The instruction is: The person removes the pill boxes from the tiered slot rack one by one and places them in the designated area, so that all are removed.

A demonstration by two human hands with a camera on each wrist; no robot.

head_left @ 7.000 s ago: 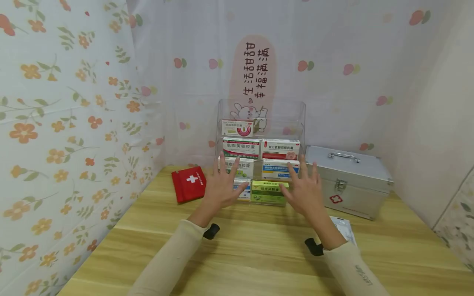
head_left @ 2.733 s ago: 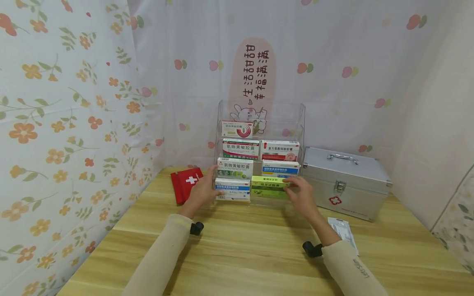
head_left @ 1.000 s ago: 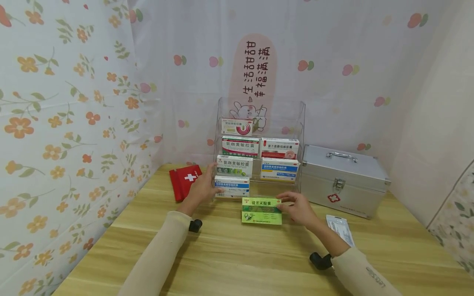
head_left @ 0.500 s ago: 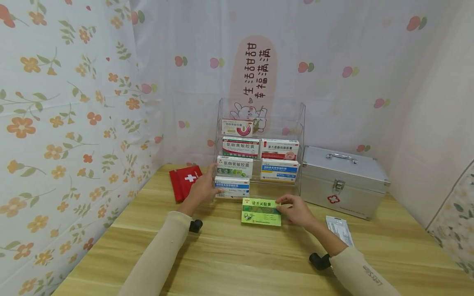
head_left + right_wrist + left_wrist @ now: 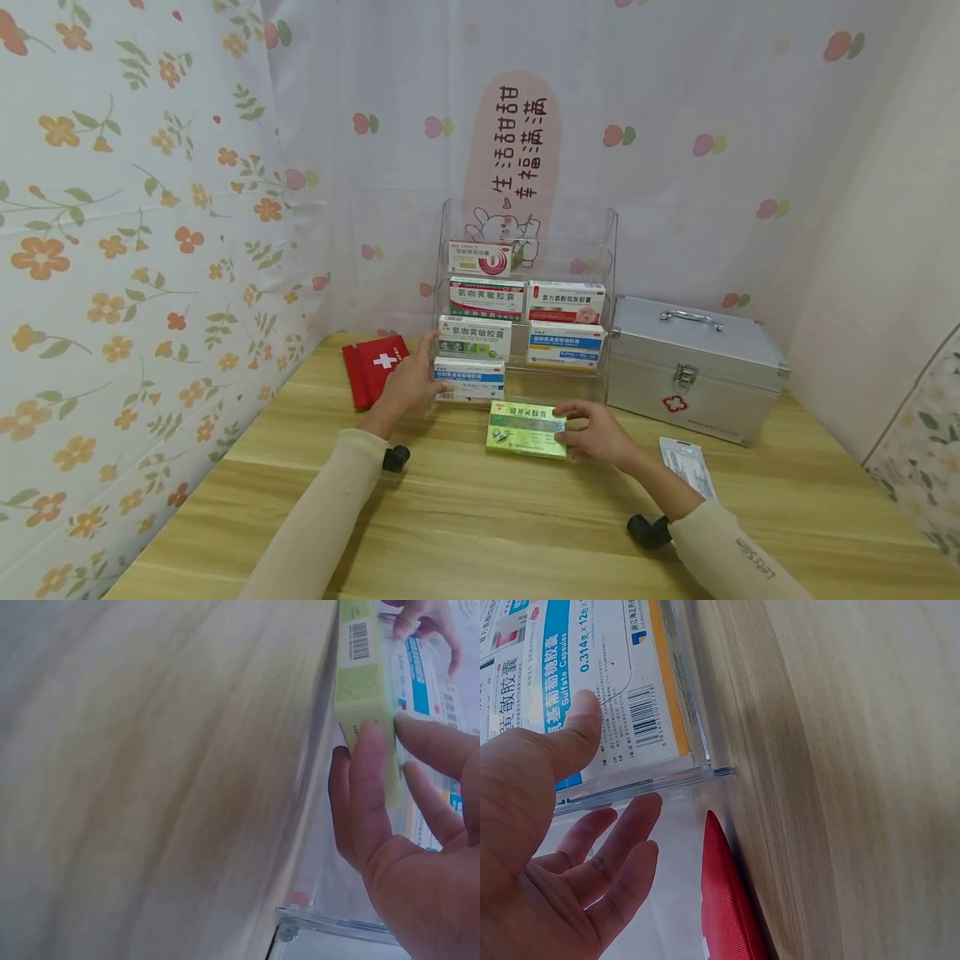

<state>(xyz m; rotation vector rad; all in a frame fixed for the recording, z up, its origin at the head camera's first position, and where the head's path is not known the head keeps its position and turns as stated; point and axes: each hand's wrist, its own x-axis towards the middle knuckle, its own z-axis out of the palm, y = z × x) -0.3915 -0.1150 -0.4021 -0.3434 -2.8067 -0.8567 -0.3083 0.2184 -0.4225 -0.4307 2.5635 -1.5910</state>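
Observation:
A green medicine box (image 5: 527, 429) lies low over the wooden table (image 5: 487, 533), in front of a clear acrylic rack (image 5: 609, 250). My right hand (image 5: 596, 433) pinches its right end; in the right wrist view the fingers (image 5: 371, 787) lie along the green box (image 5: 360, 682). My left hand (image 5: 411, 383) rests against the rack's lower left corner. Its thumb (image 5: 577, 735) presses the front pane over a blue-and-white box (image 5: 592, 675), and the straight fingers lie along the side. The rack's bottom right slot is empty; several other boxes fill the tiers above.
A red first-aid pouch (image 5: 375, 369) lies left of the rack, close to my left hand. A silver metal case (image 5: 697, 367) stands to the right, with a white packet (image 5: 686, 465) in front of it. Flowered curtains close in the left side and the back.
My right hand drew the green box out of the rack's bottom right slot, and has now tipped it flatter and lower over the table. The left hand has stayed on the rack.

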